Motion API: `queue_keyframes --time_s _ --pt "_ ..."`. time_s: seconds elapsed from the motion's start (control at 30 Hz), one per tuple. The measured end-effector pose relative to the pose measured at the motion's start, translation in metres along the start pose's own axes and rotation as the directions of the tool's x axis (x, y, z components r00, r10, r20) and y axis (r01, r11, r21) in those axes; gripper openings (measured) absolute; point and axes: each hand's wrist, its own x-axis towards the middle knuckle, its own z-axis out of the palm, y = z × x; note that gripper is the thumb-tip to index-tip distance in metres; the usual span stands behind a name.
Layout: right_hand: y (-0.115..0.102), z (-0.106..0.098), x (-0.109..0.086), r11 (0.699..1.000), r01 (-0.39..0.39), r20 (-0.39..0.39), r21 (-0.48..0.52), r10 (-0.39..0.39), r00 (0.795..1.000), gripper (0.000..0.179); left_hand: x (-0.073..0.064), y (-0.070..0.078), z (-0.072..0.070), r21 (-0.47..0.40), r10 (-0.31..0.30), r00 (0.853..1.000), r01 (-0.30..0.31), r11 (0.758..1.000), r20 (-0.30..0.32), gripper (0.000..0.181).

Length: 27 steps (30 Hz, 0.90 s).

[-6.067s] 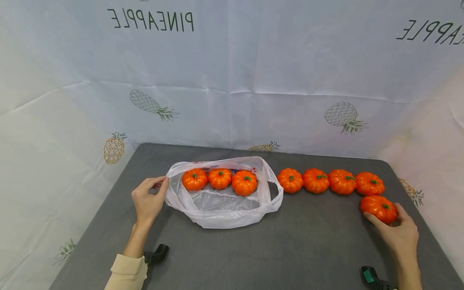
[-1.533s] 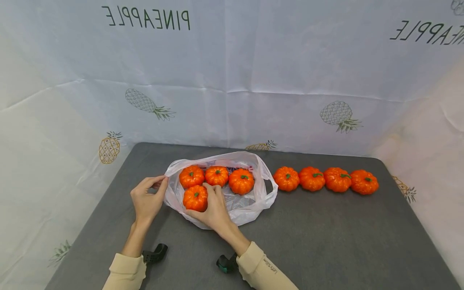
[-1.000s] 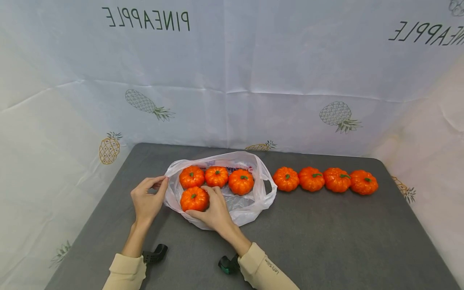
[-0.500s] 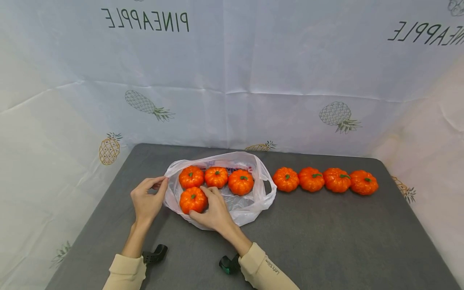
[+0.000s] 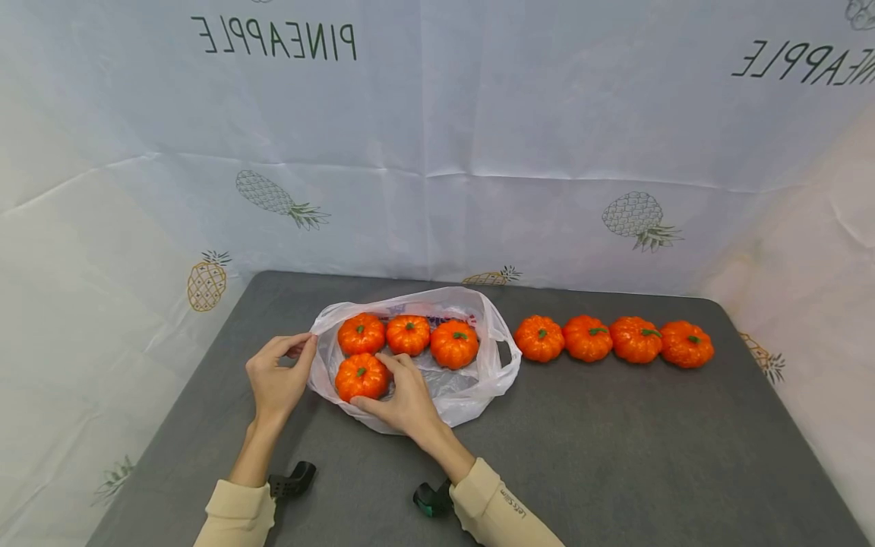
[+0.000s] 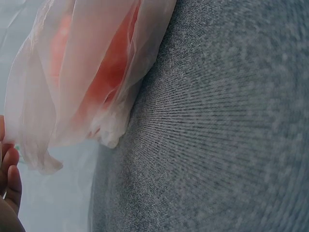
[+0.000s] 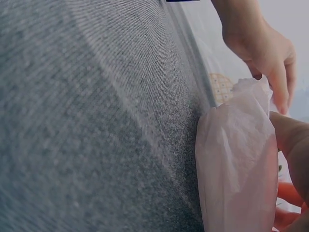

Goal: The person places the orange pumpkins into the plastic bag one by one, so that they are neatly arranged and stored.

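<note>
Pineapple-printed cloth hung beyond the grey table. With its thumb and fingers round a pumpkin, the right hand's grip was inside the white bag; three bagged pumpkins sat just beyond it. The left hand's grip pinched the bag's rim. Rightward of both, four pumpkins stood in a row.

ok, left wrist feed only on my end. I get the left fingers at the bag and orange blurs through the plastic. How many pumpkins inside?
Observer: Head view shows four in the bag: a back row of three pumpkins and one front pumpkin at the left, nearest the person.
Operator: Right hand's out of my frame. What's it on?
Observer: The right hand reaches over the bag's near edge and grips that front pumpkin, thumb on its near side, fingers on the far right.
</note>
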Motion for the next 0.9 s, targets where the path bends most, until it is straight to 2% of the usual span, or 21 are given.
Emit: queue_keyframes --time_s 0.33,0.67,0.9 --pt "-0.0013 0.0023 0.0001 1.000 -0.001 -0.020 -0.003 0.001 1.000 0.071 -0.0006 -0.0009 0.0011 -0.013 -0.020 1.000 0.020 1.000 -0.001 0.005" --pt "-0.0033 0.0021 -0.0006 1.000 -0.002 -0.004 0.016 0.002 1.000 0.070 -0.0037 -0.0068 0.0016 0.001 0.000 1.000 0.000 1.000 -0.026 0.007" --pt "-0.0044 0.0023 -0.0014 0.999 -0.002 -0.006 0.034 0.002 1.000 0.071 -0.0026 -0.0039 -0.0010 -0.004 -0.009 1.000 0.009 1.000 -0.002 0.004"
